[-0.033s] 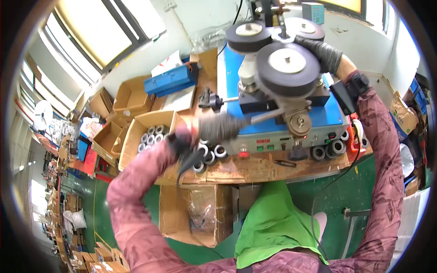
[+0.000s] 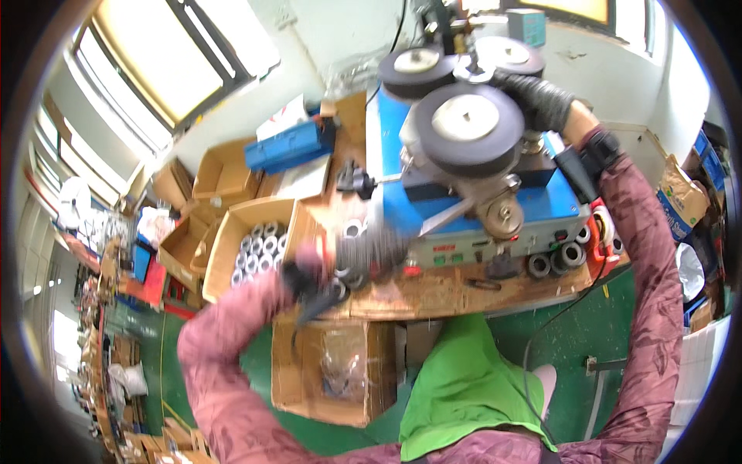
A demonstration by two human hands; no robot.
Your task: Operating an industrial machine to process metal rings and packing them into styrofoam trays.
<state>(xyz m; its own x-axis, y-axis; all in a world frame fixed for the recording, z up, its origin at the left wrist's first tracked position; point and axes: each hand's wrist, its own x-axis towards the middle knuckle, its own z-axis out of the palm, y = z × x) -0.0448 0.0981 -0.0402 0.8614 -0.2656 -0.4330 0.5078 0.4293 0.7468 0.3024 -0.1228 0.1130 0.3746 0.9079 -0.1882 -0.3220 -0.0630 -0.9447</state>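
Note:
A blue bench machine (image 2: 394,147) carries several dark wheels with pale hubs; the front wheel (image 2: 469,124) is nearest me. My left hand (image 2: 375,243), in a dark grey glove and smeared by motion, is closed round the end of a metal lever (image 2: 448,216) below the front wheel. Behind that wheel, my gloved right hand (image 2: 539,102) reaches in from the right. Its fingertips come up to a shiny ring-shaped part (image 2: 473,71) between the wheels. The front wheel partly hides those fingers, so their grip does not show.
An open carton (image 2: 219,267) of metal rings stands left of the machine. More loose rings (image 2: 570,254) lie at its front right, near an orange tool (image 2: 601,236). A blue toolbox (image 2: 290,147) is at back left. A large carton (image 2: 290,371) sits below the bench edge.
My left hand and the lever have swung slightly down and toward me. The front wheel has shifted left. My right hand stays by the shiny ring. The view has shifted slightly.

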